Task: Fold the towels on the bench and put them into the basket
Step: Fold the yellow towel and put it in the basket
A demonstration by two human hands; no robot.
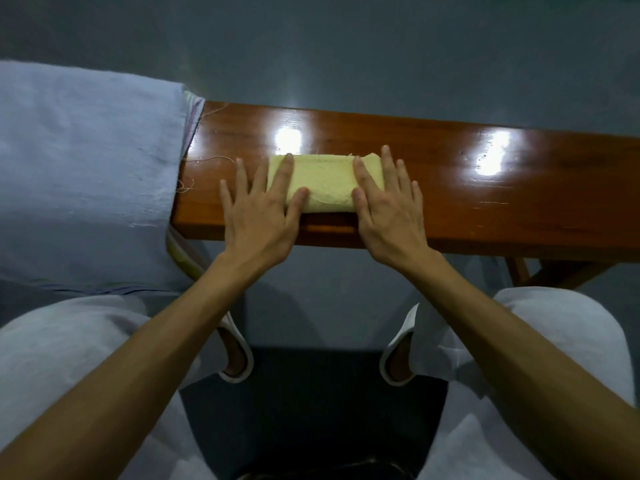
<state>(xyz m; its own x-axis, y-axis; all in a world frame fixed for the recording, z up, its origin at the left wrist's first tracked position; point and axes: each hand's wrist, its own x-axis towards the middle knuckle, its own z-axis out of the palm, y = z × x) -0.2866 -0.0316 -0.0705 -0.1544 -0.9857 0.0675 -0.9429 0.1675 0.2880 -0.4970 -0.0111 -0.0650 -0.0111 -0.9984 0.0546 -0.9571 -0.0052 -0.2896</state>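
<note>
My left hand point(258, 209) lies flat with the fingers spread and straight, palm down. Its thumb and forefinger press on the left end of the towel point(325, 183); the other fingers rest on the bare wood to the left of it. My right hand point(388, 202) mirrors it, flat and spread, thumb and forefinger on the towel's right end, the remaining fingers reaching past it onto the wood. Neither hand pinches anything; both only press down.

The towel is pale yellow, folded into a small thick oblong, lying crosswise between my hands near the near edge of the bench point(485, 202). The bench is glossy reddish-brown wood, running left to right, with bright glare patches on its top. A few loose threads point(211, 159) lie on the wood just left of my left hand.

Over the left end of the bench hangs a blue cloth point(86, 168), with striped and yellowish edges of other fabric showing under its right side. Beyond the bench is a grey floor point(346, 46). Nearer, my knees point(571, 323) in pale trousers flank my forearms, and my feet in white slippers point(239, 358) stand on a dark mat point(311, 393)
</note>
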